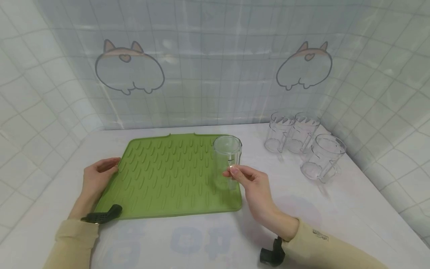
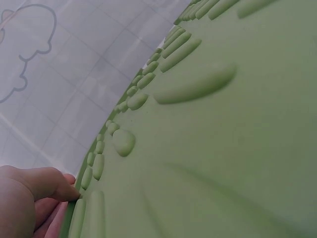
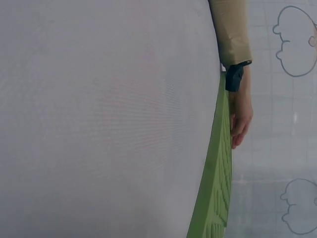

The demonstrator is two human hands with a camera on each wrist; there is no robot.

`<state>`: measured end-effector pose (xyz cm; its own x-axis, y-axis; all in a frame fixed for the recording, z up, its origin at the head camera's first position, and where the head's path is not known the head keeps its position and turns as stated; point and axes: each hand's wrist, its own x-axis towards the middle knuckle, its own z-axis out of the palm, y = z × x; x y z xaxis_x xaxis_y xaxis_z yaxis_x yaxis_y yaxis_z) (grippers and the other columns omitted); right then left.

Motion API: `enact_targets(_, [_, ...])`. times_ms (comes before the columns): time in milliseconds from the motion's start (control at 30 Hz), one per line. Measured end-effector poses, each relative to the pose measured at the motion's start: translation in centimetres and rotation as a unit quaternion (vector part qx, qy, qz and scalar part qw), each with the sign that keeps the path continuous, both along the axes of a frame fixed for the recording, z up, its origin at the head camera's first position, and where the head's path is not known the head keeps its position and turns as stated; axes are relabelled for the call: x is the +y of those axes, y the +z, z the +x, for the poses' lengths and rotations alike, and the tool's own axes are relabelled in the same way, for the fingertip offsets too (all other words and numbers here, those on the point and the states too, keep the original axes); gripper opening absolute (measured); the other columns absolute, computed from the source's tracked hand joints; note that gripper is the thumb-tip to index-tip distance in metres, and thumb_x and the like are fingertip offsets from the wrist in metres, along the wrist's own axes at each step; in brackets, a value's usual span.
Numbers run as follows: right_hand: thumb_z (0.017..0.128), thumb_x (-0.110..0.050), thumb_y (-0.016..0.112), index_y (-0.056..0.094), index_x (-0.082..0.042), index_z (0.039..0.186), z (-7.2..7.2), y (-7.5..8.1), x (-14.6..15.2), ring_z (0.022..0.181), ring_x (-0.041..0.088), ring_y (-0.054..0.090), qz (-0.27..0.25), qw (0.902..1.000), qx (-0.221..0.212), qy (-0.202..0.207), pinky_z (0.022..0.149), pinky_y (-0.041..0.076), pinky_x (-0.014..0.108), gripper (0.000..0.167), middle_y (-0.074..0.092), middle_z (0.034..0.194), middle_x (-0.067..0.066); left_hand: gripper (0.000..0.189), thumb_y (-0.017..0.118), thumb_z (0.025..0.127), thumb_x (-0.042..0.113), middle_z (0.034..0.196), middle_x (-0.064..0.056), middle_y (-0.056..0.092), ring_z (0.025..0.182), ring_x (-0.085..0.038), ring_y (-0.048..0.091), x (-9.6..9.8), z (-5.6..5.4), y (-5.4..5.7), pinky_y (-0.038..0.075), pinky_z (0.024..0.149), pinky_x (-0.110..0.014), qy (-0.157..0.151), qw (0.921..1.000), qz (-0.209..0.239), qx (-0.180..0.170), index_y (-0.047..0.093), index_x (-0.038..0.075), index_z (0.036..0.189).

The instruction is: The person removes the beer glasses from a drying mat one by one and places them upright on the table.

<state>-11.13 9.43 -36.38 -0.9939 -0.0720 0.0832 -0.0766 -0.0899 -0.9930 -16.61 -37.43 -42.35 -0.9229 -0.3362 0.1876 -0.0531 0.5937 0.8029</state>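
Note:
A clear mug [image 1: 226, 149] stands upright over the right part of a green ridged drying mat [image 1: 161, 175]; whether it touches the mat is hard to tell. My right hand [image 1: 256, 188] pinches the mug's handle between thumb and fingers. At the mat's left edge, my left hand [image 1: 100, 173] holds the rim. The left wrist view shows that hand [image 2: 34, 198] with a fingertip on the rim and other fingers just outside it. Neither the mug nor my right hand appears in the right wrist view, but the mat [image 3: 213, 183] and left hand [image 3: 241, 116] do.
Three more clear mugs stand upright to the right: two side by side at the back, mug [image 1: 278, 134] and mug [image 1: 302, 134], and one nearer mug [image 1: 322, 157]. A white cloth [image 1: 201, 239] covers the table. Tile-patterned sheeting [image 1: 215, 74] rises behind and at both sides.

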Motion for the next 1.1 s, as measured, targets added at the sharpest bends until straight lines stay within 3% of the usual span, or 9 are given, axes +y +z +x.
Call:
enact_targets(133, [0.097,-0.018,0.066,0.072,0.0,0.112,0.2,0.1,0.4,0.103,0.022,0.065,-0.007,0.9999,-0.003,-0.011,0.115,0.033,0.039,0.024,0.077,0.095,0.004,0.042,0.061,0.099,0.02,0.105,0.024,0.064,0.089,0.02,0.053,0.0,0.1,0.0,0.047,0.075,-0.001,-0.002,1.0,0.003,0.001,0.059,-0.002,0.135])
enact_targets(300, [0.097,-0.017,0.066,0.072,0.0,0.113,0.5,0.2,0.9,0.104,0.021,0.068,-0.009,0.9997,-0.001,-0.021,0.112,0.037,0.038,0.024,0.077,0.094,0.004,0.042,0.061,0.099,0.02,0.102,0.028,0.062,0.089,0.02,0.053,0.0,0.1,0.0,0.047,0.074,-0.002,-0.005,1.0,0.005,-0.001,0.059,-0.002,0.135])
enact_targets(567, [0.096,-0.017,0.066,0.071,0.003,0.114,0.9,0.1,1.9,0.101,0.02,0.065,-0.011,0.9993,0.001,-0.037,0.105,0.043,0.034,0.028,0.077,0.092,0.001,0.042,0.062,0.098,0.022,0.1,0.03,0.061,0.088,0.02,0.055,-0.2,0.0,-0.1,0.047,0.074,-0.001,-0.006,1.0,0.003,0.006,0.06,-0.002,0.134])
enact_targets(1100, [0.096,-0.016,0.066,0.07,0.004,0.114,2.0,0.4,3.3,0.103,0.018,0.065,-0.008,0.9978,-0.009,-0.065,0.104,0.044,0.031,0.027,0.077,0.091,0.0,0.044,0.064,0.098,0.023,0.096,0.036,0.059,0.088,0.021,0.055,-0.7,-0.3,-0.3,0.046,0.073,-0.001,-0.014,0.9996,0.022,-0.001,0.059,0.0,0.135])
